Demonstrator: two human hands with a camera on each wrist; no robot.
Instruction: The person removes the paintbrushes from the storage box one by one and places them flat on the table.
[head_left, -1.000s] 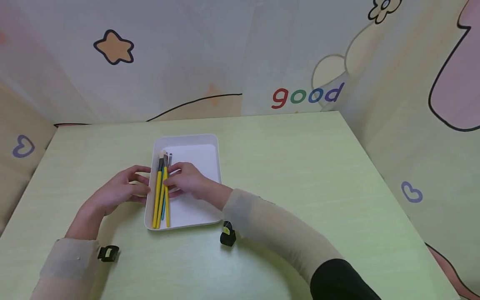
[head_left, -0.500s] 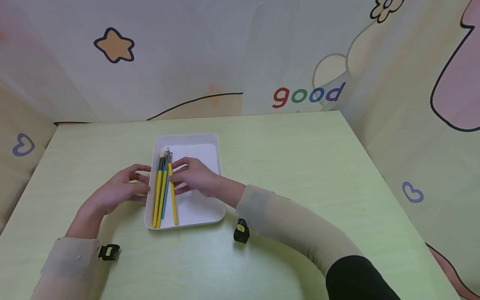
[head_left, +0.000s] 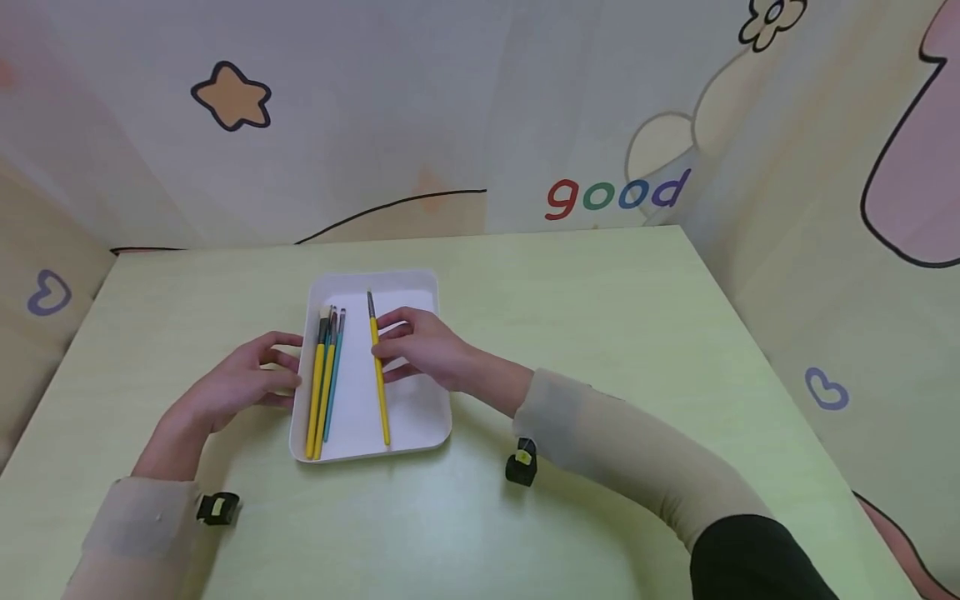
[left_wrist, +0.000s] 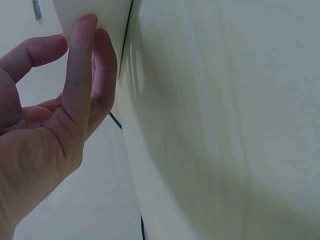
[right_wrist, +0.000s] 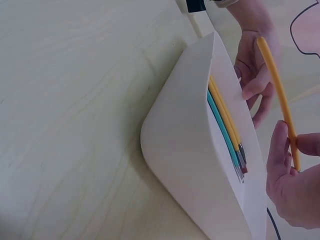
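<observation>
My right hand (head_left: 423, 350) pinches a paintbrush (head_left: 382, 396) with a yellow handle between thumb and fingers, bristle end pointing away. In the right wrist view this brush (right_wrist: 276, 80) is raised above the tray. The white tray (head_left: 408, 425) is shallow and rectangular. Along its left side lie several more paintbrushes (head_left: 320, 392), yellow-handled and teal-handled, side by side with bristles at the far end. My left hand (head_left: 236, 379) rests against the tray's left wall, its fingers lightly bent. The left wrist view has its fingertips (left_wrist: 86, 22) on the outer wall.
The tray stands on a pale wood-grain table (head_left: 570, 333). Behind the table and at both sides rise printed walls (head_left: 390, 108) with a star, hearts and the word "good". A small black camera (head_left: 521, 462) hangs below each wrist.
My right hand has drawn one yellow paintbrush away from the others, carrying it right to the middle of the tray. The left hand and the tray have stayed in place.
</observation>
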